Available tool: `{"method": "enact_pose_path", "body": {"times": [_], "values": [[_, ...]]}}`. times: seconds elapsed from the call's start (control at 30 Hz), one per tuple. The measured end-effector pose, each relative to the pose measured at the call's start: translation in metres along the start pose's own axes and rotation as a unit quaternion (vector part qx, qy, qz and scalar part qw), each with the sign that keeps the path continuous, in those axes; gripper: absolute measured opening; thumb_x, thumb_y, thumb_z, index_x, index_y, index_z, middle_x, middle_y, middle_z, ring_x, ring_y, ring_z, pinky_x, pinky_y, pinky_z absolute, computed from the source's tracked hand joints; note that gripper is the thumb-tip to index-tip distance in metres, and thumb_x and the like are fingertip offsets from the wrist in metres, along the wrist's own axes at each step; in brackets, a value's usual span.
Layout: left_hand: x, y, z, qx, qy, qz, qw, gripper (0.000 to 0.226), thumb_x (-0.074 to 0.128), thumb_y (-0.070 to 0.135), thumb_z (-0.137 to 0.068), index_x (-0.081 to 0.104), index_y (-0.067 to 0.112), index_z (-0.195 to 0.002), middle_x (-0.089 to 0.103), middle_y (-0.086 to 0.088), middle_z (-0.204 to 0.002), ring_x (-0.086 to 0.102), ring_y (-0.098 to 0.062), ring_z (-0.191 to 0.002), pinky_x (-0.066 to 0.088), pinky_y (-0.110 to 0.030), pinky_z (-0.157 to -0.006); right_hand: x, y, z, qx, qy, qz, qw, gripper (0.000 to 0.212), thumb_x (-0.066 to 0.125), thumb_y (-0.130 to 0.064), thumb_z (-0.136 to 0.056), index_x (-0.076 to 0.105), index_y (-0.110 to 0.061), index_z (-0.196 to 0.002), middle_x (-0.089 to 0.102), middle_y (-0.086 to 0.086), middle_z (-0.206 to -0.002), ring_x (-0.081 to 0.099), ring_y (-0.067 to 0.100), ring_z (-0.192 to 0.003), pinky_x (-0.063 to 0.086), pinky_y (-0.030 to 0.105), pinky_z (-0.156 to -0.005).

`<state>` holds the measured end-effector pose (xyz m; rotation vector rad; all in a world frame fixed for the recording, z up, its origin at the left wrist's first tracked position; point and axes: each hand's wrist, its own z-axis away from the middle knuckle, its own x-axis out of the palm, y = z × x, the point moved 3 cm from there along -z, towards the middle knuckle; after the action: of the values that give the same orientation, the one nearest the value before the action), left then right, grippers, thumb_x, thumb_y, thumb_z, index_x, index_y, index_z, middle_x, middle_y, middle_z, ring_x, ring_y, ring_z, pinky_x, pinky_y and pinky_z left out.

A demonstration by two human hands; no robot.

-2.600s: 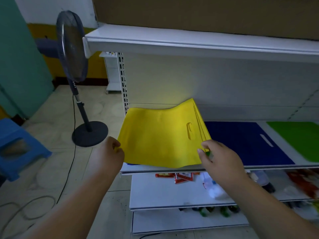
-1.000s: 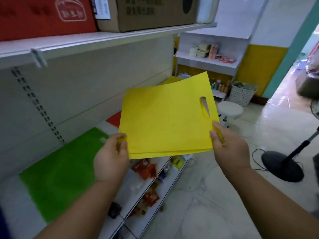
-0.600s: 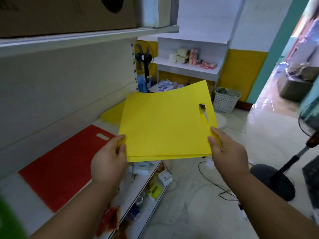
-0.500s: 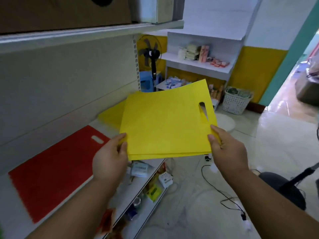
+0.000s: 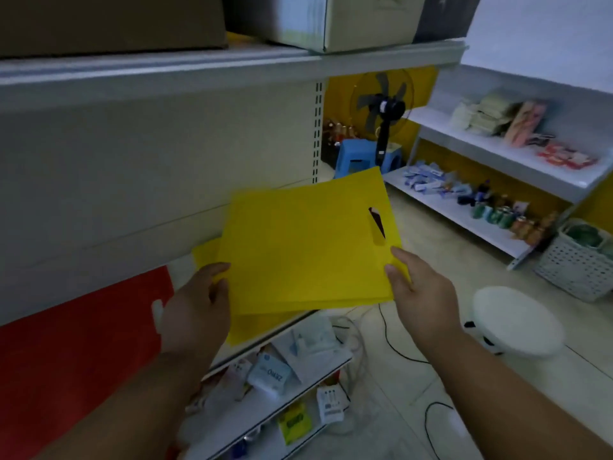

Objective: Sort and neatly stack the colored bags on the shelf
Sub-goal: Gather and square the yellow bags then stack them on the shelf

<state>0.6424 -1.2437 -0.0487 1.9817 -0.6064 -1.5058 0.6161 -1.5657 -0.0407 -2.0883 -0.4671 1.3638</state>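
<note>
Both hands (image 5: 195,313) (image 5: 421,290) grip the yellow bags (image 5: 305,250) by opposite edges — squared above the yellow pile (image 5: 205,252), right of the red bag (image 5: 76,353).

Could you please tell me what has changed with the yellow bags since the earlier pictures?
The held yellow bags were lifted off the shelf beside the blue bag, carried along past the green and red bags, and now hang just above the yellow pile on the shelf, next to the red bag. The left hand and right hand still grip their near corners.

upside-down "zero" on white packet (image 5: 269,374)
</note>
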Motion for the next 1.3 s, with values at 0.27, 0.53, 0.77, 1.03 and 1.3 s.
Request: {"method": "enact_pose_path", "body": {"times": [0.27, 0.53, 0.77, 1.03, 1.3], "values": [[0.018, 0.001, 0.009, -0.082, 0.055, -0.057, 0.994, 0.028, 0.044, 0.024, -0.103, 0.055, 0.03, -0.128, 0.051, 0.001, -0.057, 0.043, -0.029, -0.046, 0.028, -0.033, -0.045, 0.047, 0.015, -0.08, -0.077, -0.115, -0.035, 0.99, 0.044, 0.055, -0.037, -0.096, 0.057, -0.017, -0.135, 0.061, 0.004, -0.132, 0.057, 0.022, -0.121, 0.045, 0.032, -0.096], [0.047, 0.0, 0.028, -0.143, 0.031, -0.212, 0.966, 0.029, 0.044, 0.017, -0.099, 0.062, 0.023, -0.121, 0.06, -0.002, -0.102, 0.056, -0.02, -0.071, 0.042, -0.031, -0.056, 0.079, 0.037, -0.114, -0.15, -0.204, 0.056, 0.966, 0.041, 0.055, -0.042, -0.096, 0.063, -0.016, -0.126, 0.07, 0.005, -0.114, 0.063, 0.024, -0.103, 0.049, 0.035, -0.081], [0.057, 0.001, 0.021, -0.159, -0.008, -0.291, 0.943, 0.032, 0.041, 0.022, -0.099, 0.065, 0.025, -0.12, 0.06, -0.002, -0.101, 0.061, -0.024, -0.081, 0.043, -0.029, -0.061, 0.086, 0.036, -0.125, -0.219, -0.253, 0.171, 0.927, 0.027, 0.043, -0.039, -0.1, 0.061, -0.018, -0.102, 0.063, 0.0, -0.082, 0.057, 0.019, -0.073, 0.048, 0.033, -0.062], [0.051, 0.009, 0.029, -0.147, 0.031, -0.319, 0.936, 0.028, 0.055, 0.032, -0.093, 0.064, 0.024, -0.118, 0.058, -0.004, -0.107, 0.063, -0.026, -0.087, 0.047, -0.032, -0.064, 0.071, -0.012, -0.115, -0.314, -0.234, 0.245, 0.887, 0.03, 0.043, -0.043, -0.099, 0.054, -0.017, -0.112, 0.059, 0.004, -0.1, 0.06, 0.024, -0.084, 0.036, 0.032, -0.06], [-0.04, -0.048, 0.112, -0.161, 0.087, -0.266, 0.947, 0.026, 0.064, 0.035, -0.084, 0.067, 0.024, -0.108, 0.058, 0.0, -0.097, 0.062, -0.027, -0.075, 0.053, -0.036, -0.058, 0.108, -0.152, -0.005, -0.412, -0.249, 0.142, 0.865, 0.041, 0.044, -0.047, -0.098, 0.048, -0.019, -0.128, 0.053, 0.005, -0.115, 0.058, 0.025, -0.096, 0.045, 0.035, -0.071]]}}
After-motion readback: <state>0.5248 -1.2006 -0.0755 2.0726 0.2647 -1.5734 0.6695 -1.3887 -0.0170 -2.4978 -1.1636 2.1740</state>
